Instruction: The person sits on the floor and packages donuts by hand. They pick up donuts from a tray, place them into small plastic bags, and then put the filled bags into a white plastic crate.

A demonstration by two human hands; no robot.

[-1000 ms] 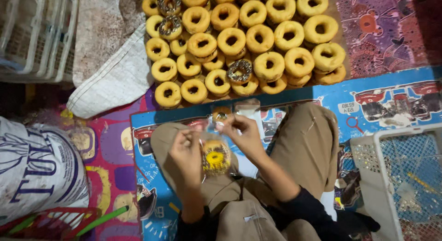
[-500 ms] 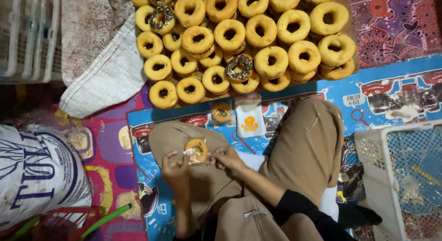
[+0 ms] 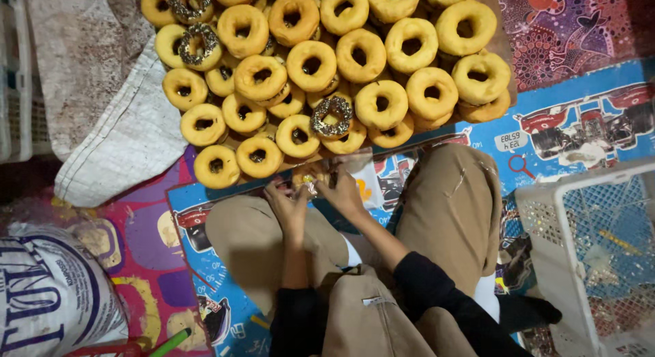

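- Half a second earlier your hands worked low over your lap; now your left hand and right hand had moved forward, meeting just below the doughnut pile.
- Your fingers were curled close around a small clear-wrapped doughnut, pinched between both hands.
- The flat packet that lay ahead of your fingers before now sat just beside your right fingers, partly hidden.
- The white crate stayed well off to your right.
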